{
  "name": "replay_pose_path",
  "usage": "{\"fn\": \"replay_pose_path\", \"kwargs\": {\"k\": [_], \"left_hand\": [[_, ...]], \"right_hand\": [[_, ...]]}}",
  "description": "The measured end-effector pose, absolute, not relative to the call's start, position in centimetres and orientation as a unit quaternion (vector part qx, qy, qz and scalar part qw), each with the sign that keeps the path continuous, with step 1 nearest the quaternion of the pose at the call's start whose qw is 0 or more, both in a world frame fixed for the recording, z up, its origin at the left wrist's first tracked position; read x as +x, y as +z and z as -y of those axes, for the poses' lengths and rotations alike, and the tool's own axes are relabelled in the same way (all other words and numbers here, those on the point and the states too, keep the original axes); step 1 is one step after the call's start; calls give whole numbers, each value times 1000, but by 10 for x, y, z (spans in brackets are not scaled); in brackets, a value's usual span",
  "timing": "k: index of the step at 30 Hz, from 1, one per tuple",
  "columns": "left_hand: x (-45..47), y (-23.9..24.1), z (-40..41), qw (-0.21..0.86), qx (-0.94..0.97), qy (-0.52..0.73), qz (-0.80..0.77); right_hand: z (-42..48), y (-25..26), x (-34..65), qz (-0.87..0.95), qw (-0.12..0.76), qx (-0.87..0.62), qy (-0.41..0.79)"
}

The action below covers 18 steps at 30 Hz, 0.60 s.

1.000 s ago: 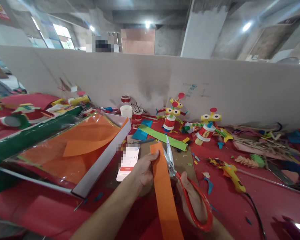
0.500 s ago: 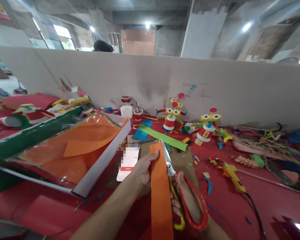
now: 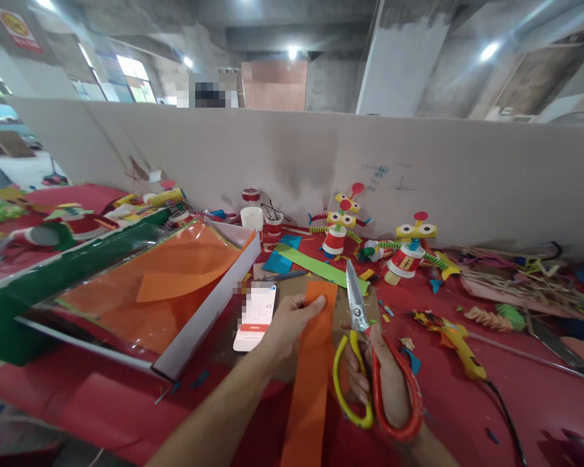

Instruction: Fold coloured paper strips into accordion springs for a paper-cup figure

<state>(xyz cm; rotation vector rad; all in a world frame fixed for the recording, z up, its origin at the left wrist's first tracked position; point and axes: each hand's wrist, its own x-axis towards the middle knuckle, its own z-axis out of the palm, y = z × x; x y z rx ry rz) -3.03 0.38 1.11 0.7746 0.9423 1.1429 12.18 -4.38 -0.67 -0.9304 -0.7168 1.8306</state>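
Note:
My left hand (image 3: pixel 288 324) pinches the upper end of a long orange paper strip (image 3: pixel 310 383) that runs down toward me. My right hand (image 3: pixel 388 389) grips scissors (image 3: pixel 365 350) with one red and one yellow handle. Their blades are shut and point up, just right of the strip and apart from it. Both hands hover over a brown cardboard sheet (image 3: pixel 349 310) on the red table (image 3: pixel 467 402).
A phone (image 3: pixel 255 318) lies left of my left hand. A shallow box with orange sheets (image 3: pixel 175 285) fills the left. Green paper strip (image 3: pixel 321 266), paper-cup robot figures (image 3: pixel 338 227), a yellow glue gun (image 3: pixel 455 340) with cord, scraps. A grey partition wall (image 3: pixel 321 162) stands behind.
The scissors have come away from the strip's right edge, moved right and closed; both handles now show. The strip tilted slightly. My view shifted a little right.

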Motion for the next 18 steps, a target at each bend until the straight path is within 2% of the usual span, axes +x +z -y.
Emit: {"fn": "replay_pose_path", "kwargs": {"k": [5,9,13,16,18], "left_hand": [[-47,17,-14,674,306,531,-412],[-60,16,-26,659,291,564,-404],[-69,10,-32,621,288,590,-428],[-77,5,-35,556,337,587,-482],[-82,4,-38,524,359,573,-518]], "right_hand": [[43,-7,123,315,468,-390,727],[43,-4,124,376,450,-477,654],[39,10,137,572,393,-573,437],[43,13,158,673,285,-634,252],[50,5,175,674,221,-678,194]]}}
